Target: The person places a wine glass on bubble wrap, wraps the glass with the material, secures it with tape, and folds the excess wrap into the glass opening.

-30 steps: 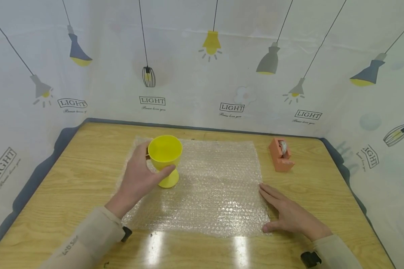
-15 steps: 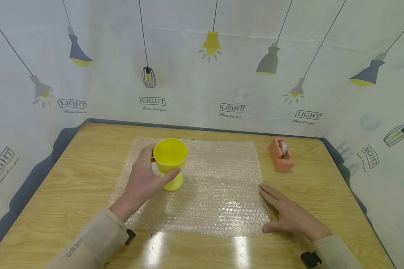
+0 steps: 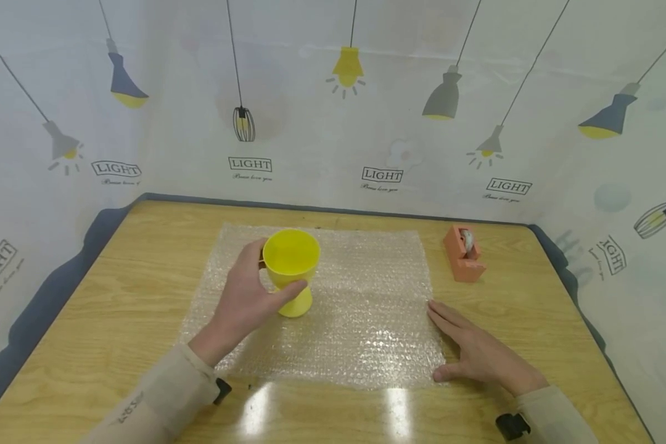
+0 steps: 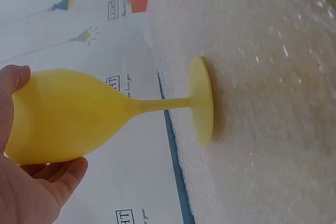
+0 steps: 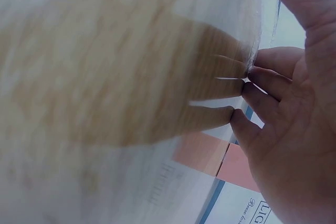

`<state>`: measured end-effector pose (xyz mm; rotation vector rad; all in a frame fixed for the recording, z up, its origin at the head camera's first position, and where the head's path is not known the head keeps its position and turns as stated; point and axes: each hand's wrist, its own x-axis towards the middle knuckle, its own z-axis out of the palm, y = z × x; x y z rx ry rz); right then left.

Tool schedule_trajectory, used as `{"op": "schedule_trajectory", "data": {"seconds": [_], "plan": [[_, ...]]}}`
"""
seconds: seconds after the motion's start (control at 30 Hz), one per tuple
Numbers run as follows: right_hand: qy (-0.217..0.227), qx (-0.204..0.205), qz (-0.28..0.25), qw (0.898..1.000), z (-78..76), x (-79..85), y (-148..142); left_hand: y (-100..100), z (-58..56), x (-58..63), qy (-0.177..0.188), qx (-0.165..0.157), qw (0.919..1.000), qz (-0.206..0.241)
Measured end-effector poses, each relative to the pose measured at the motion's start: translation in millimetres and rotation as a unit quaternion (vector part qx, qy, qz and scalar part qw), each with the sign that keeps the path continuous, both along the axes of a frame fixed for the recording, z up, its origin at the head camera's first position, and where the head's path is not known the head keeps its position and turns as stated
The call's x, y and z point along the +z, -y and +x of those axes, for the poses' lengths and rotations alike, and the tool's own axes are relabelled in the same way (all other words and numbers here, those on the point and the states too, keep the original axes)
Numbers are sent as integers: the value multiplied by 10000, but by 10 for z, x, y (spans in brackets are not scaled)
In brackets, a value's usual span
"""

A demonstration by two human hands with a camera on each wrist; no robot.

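My left hand grips the bowl of a yellow wine goblet, thumb on the near side. In the left wrist view the goblet shows a thin stem and a round foot. It stands upright over the left half of a clear bubble wrap sheet; the foot is on the sheet or just above it, I cannot tell which. My right hand rests at the sheet's right edge, fingers extended and fingertips touching down there. The right wrist view has the same hand with its fingertips against the table surface.
A coral-pink tape dispenser with a roll in it stands right of the sheet, beyond my right hand. The wooden table ends at a curtain printed with lamps, behind and on both sides.
My left hand has carried the goblet to the right and slightly toward me, over the bubble wrap. My right hand has stayed in place.
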<state>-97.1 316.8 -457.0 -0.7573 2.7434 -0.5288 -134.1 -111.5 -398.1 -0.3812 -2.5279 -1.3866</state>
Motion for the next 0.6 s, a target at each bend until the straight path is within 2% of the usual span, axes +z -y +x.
{"op": "schedule_trajectory", "data": {"seconds": [0.6], "plan": [[77,-48,-3,10000,-4,4,9,-213,28,14,130,-379,9991,105]]}}
